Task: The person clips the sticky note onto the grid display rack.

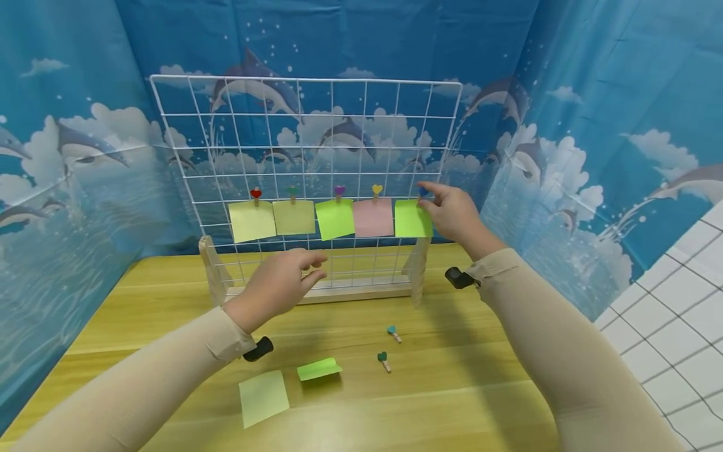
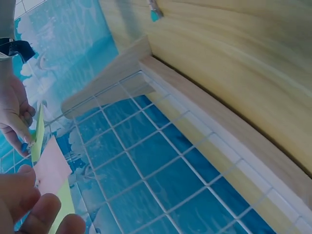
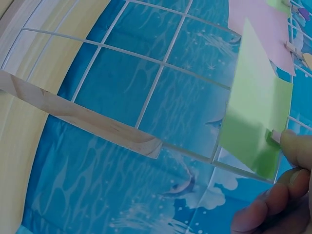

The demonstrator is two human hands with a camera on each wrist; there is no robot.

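Observation:
My right hand (image 1: 454,213) pinches a small wooden clothespin with a blue heart (image 1: 423,192) between thumb and finger, at the top edge of a bright green sticky note (image 1: 412,220). In the right wrist view the clothespin's pale tip (image 3: 276,137) lies on that note, against the white wire grid (image 3: 162,66). My left hand (image 1: 280,282) hangs in front of the grid's lower part with loosely bent fingers and nothing in them. Left of the green note hang a pink note (image 1: 373,218), another green note (image 1: 336,221) and two yellow ones (image 1: 252,221), each under a heart clothespin.
Wooden feet (image 1: 213,270) hold the grid up on the wooden table (image 1: 452,389). Two heart clothespins, one light blue (image 1: 393,333) and one dark green (image 1: 384,361), lie in front. Nearby are a curled green note (image 1: 319,369) and a flat yellow note (image 1: 263,398).

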